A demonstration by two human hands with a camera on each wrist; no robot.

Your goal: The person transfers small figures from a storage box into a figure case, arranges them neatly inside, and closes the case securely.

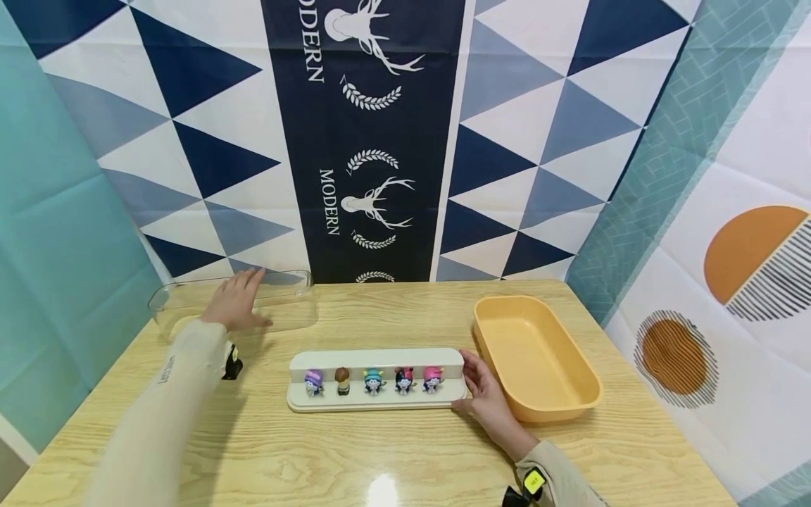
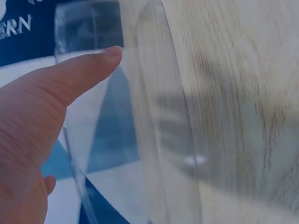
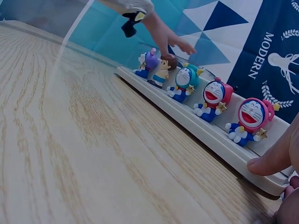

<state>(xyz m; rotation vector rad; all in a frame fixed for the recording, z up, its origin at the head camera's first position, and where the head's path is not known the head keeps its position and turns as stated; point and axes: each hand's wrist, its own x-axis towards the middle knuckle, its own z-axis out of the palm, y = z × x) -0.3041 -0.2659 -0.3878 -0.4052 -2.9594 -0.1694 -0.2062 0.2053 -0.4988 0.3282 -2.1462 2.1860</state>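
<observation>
A white display stand (image 1: 386, 357) lies near the middle of the table, with a row of several small figurines (image 1: 373, 381) on its ledge. My right hand (image 1: 489, 403) grips the stand's right end, and its thumb (image 3: 272, 163) presses on the front edge in the right wrist view. At the back left, a long clear plastic cover (image 1: 293, 304) rests on the table. My left hand (image 1: 237, 299) is over the cover with its fingers spread. In the left wrist view the thumb (image 2: 88, 70) extends straight across the cover; whether it touches cannot be seen.
A yellow plastic bin (image 1: 538, 352) stands to the right, just beside my right hand. The wooden table (image 1: 355, 465) meets a patterned cloth wall (image 1: 374, 141) at the back, with more cloth on both sides.
</observation>
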